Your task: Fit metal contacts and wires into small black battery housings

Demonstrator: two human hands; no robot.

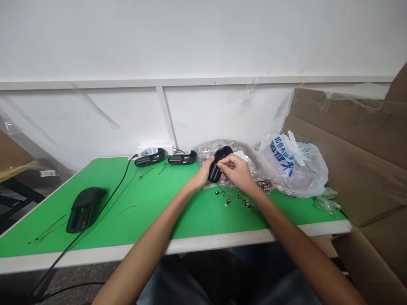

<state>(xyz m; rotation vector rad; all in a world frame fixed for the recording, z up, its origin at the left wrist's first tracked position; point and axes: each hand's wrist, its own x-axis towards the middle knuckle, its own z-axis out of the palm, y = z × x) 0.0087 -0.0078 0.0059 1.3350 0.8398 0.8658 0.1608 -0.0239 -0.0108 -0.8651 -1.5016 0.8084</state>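
My left hand [203,171] grips a black plastic housing [216,169] above the green tabletop [152,199], tilted upright. My right hand [237,171] is pinched at the housing's near side, holding a thin red wire [222,180] that hangs down from it. Under both hands, loose wires and small electronic parts [237,199] lie on the green surface. The fingers hide part of the housing.
Two black housings [182,158] with wires lie at the back by a white power strip [155,149]. A larger black shell [85,209] and a black cable [111,199] are at left. A bag of metal parts [244,159], a blue-printed plastic bag [294,166] and cardboard [349,140] are at right.
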